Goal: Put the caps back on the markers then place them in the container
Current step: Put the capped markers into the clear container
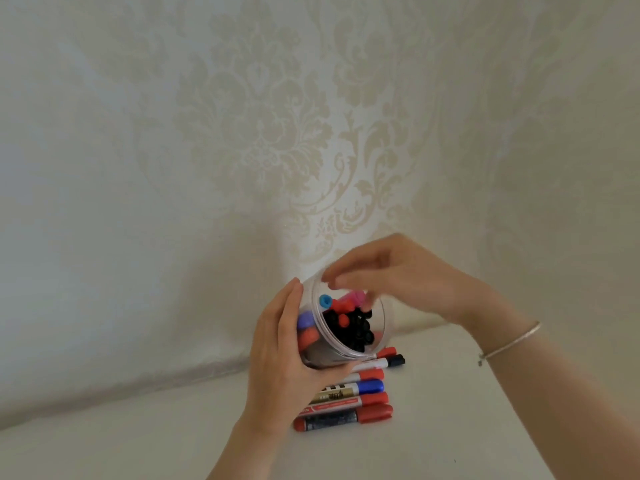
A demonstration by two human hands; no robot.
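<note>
My left hand (pixel 277 355) grips a clear round plastic container (pixel 379 318), tilted so its mouth faces me, above the table. Inside it lie several markers and caps, mostly black, with red, blue and pink ones. My right hand (pixel 398 271) hovers over the container's mouth with its fingers reaching in; they are blurred, and I cannot tell whether they hold a marker. Below the container, several capped markers (pixel 349 400) lie side by side on the white table, with red, blue and black caps.
The white table (pixel 450 427) meets a cream wall with a damask pattern (pixel 277 133) just behind the markers. A thin bracelet (pixel 509 344) circles my right wrist.
</note>
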